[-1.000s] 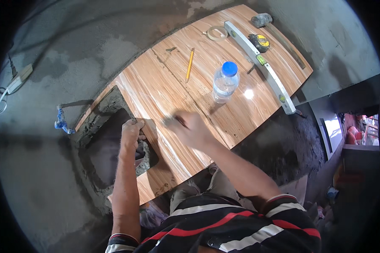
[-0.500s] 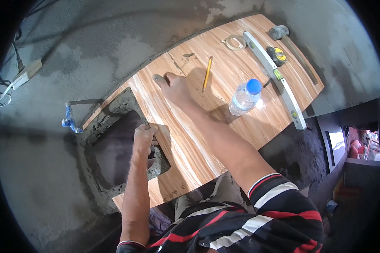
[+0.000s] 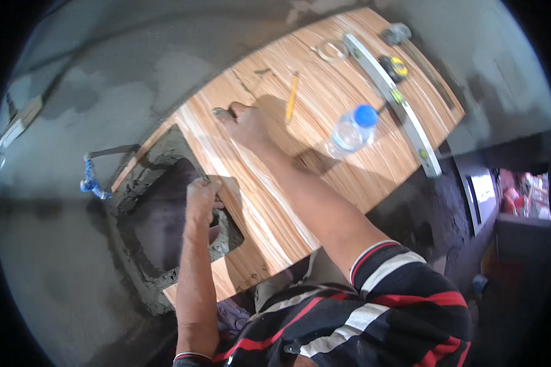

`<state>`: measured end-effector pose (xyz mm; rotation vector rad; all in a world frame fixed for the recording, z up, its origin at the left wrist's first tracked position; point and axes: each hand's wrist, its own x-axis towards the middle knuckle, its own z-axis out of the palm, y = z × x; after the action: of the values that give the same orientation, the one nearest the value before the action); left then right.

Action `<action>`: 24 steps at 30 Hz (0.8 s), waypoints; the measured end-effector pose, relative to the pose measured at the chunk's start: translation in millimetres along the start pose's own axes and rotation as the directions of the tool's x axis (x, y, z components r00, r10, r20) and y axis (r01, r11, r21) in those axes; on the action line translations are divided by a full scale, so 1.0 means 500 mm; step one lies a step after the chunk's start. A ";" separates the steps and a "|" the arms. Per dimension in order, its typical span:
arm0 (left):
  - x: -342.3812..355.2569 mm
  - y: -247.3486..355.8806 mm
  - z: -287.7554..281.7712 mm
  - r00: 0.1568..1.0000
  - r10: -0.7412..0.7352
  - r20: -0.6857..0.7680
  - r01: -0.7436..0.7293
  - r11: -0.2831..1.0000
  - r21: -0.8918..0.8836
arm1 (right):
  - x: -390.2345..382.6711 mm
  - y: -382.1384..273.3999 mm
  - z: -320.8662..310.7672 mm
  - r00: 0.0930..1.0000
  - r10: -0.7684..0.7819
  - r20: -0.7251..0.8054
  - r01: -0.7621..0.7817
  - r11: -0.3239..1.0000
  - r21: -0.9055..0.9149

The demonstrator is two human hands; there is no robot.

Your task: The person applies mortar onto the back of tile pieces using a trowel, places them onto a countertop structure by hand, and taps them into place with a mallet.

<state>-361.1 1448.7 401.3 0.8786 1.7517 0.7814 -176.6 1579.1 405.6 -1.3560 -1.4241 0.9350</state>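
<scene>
A wood-grain board (image 3: 269,223) lies over rough grey mortar, with a rectangular cutout at its left. My left hand (image 3: 202,199) is closed around the cutout's inner right edge, thumb on top and fingers curled below. My right hand (image 3: 245,125) rests on the board's upper left part, fingers folded in and the grey-smeared thumb stretched out. Whether anything is inside that fist is hidden. To its right lies a yellow pencil (image 3: 292,98). Through the cutout, a mortar-lined opening (image 3: 159,226) shows.
A water bottle (image 3: 352,129) with a blue cap stands on the board. Farther right are a spirit level (image 3: 404,113), a tape measure (image 3: 393,68), a tape roll (image 3: 332,50) and a hammer (image 3: 396,33). A blue-wrapped pipe fitting (image 3: 90,177) juts from the left wall.
The whole view has shifted slightly, so the board and tools sit a little farther left and up. Both hands keep their places on the board.
</scene>
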 end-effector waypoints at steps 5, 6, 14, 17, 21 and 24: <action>0.002 0.011 -0.010 0.998 0.019 0.065 -0.018 1.000 -0.014 | -0.166 0.002 0.008 0.999 -0.039 0.009 0.038 0.998 0.058; 0.002 0.015 0.008 0.997 0.016 0.080 -0.015 1.000 -0.010 | -0.212 0.016 -0.001 1.000 -0.014 0.019 0.012 0.993 0.114; 0.006 0.004 -0.015 0.987 -0.059 0.151 0.056 0.998 0.022 | -0.471 -0.010 -0.102 0.981 -0.166 0.103 0.150 0.977 0.148; 0.004 0.004 -0.019 0.989 -0.034 0.143 0.028 0.999 0.039 | -0.462 -0.044 -0.125 0.980 -0.201 -0.008 0.199 0.960 0.196; -0.010 0.020 -0.005 0.992 -0.053 0.116 0.047 0.998 0.052 | -0.426 -0.029 -0.190 0.973 -0.202 -0.109 0.221 0.955 0.198; 0.005 0.014 0.001 0.992 -0.060 0.110 0.052 0.996 0.066 | -0.413 0.038 -0.228 0.997 0.000 -0.077 0.013 0.986 0.166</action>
<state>-359.9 1454.7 405.9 0.8945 1.7019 0.6310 -70.0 1368.2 395.0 -1.2493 -1.2629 0.9656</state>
